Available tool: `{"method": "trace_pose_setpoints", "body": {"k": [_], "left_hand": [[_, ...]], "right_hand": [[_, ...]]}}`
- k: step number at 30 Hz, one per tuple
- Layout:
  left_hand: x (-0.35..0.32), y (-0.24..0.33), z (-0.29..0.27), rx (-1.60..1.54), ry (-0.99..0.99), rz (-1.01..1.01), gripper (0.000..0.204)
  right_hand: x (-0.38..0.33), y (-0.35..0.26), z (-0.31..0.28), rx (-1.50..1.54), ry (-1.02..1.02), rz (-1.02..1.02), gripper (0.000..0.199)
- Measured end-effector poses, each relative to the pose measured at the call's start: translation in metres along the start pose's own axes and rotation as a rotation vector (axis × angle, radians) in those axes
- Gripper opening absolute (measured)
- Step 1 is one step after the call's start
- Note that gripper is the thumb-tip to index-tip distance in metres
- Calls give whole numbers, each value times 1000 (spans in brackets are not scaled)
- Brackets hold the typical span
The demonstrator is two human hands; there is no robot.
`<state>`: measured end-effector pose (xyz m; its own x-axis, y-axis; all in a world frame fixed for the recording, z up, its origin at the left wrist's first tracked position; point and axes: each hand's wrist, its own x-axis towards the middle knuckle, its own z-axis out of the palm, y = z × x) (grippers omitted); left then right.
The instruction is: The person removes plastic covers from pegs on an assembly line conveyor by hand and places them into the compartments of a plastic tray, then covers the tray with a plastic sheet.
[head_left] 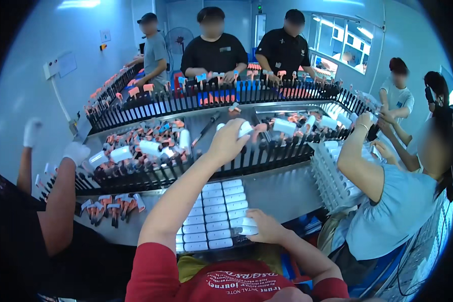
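My left hand (pixel 229 141) is stretched forward over the black peg rack in the middle of the bench. Its fingers are closed round a white rounded case (pixel 245 129), mostly covered by the hand. Close to my body, my right hand (pixel 265 227) grips another white case (pixel 245 226) at the right edge of a block of white cases (pixel 206 217). These lie side by side in columns on the metal bench. Just beyond the left hand's fingertips is a small orange part (pixel 259 129).
Heaps of orange and grey parts (pixel 158 133) with white cases fill trays on both sides, bordered by black pegs (pixel 186 99). Orange-and-black pieces (pixel 113 205) lie at left. A stacked white tray (pixel 332 176) stands at right. Co-workers sit close on both sides; others stand across the bench.
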<state>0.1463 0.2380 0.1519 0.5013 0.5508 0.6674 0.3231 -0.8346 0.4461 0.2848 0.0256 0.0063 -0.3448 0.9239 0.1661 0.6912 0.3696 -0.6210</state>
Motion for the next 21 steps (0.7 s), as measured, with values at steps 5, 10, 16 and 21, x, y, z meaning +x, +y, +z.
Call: {"method": "trace_pose_setpoints", "body": {"k": [5,10,16,21], "left_hand": [[56,-29,29,238,-333,-148,31],[47,-55,26,548,-530,-339,31],[11,-45,-11,615,-378,-489,37],[4,-67,-36,721,-390,-551,59]], "right_hand": [[-5,28,-20,198,-4,261,60],[-10,57,-12,579,112,422,48],[20,90,-7,1114,202,481,40],[52,71,-8,1223,308,538,33]]}}
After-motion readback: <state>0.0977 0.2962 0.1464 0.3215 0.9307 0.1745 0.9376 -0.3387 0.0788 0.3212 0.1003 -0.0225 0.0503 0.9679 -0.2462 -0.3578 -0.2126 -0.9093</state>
